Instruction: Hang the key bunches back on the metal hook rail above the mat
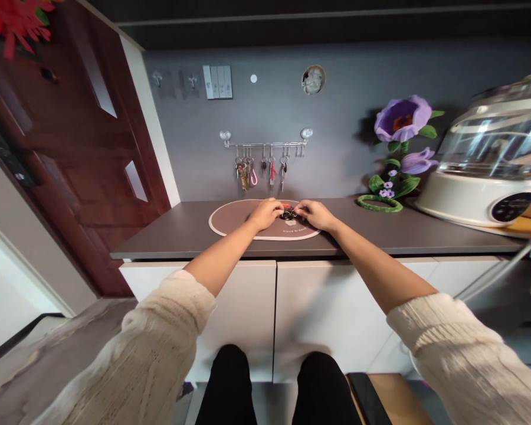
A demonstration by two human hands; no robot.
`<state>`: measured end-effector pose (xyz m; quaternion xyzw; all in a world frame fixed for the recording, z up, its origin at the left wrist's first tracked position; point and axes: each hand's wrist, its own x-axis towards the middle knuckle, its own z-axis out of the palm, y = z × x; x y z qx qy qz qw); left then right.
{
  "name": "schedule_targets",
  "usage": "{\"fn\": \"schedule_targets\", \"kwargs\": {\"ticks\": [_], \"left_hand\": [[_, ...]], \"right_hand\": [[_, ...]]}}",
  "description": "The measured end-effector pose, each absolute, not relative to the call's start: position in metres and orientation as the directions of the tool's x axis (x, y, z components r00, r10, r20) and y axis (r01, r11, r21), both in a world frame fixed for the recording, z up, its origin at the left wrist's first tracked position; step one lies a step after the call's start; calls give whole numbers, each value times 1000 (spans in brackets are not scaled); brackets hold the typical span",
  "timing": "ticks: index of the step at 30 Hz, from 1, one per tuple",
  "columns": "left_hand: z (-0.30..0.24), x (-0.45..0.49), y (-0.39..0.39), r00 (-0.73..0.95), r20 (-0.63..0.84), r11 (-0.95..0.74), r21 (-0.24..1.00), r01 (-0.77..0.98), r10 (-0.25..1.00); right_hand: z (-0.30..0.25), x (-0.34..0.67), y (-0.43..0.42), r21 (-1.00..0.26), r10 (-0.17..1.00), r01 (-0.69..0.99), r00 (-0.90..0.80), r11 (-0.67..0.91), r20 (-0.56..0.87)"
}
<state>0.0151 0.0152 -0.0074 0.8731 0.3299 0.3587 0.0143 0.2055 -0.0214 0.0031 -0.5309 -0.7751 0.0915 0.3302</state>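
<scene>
My left hand (pixel 266 213) and my right hand (pixel 315 213) meet over an oval brown mat (pixel 232 219) on the countertop. Between them is a small dark keyring bunch (pixel 287 214) with a ring and a bit of red; its details are too small to make out. The fingers of my left hand are closed at the bunch's left side. On the right side, thumb and fingertips of my right hand pinch it. Behind, a hook rail (pixel 265 144) on the wall carries several sets of keys (pixel 245 172), one with a red tag (pixel 272 171).
Purple artificial flowers (pixel 402 121) with a green ring base (pixel 379 204) stand to the right. Beyond them is a white appliance with a clear dome (pixel 482 189). White cabinet doors (pixel 230 313) are below the grey countertop (pixel 168 227); a dark red door (pixel 84 118) is at left.
</scene>
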Motion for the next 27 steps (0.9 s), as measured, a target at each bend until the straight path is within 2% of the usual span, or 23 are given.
{"fn": "schedule_targets", "kwargs": {"ticks": [10,18,22,27], "left_hand": [[-5,19,10,529,647,-811,260,524,549],[-5,22,11,503,658,-804,290,519,561],[-5,23,12,470,665,-789,320,524,581],[-4,23,14,419,684,-780,374,503,598]], "right_hand": [[5,196,-25,-372,747,733,-273,569,606],[5,190,-17,-258,657,715,-357,650,665],[4,188,-17,-298,657,698,-322,651,681],[3,188,-17,-397,722,701,-242,592,649]]}}
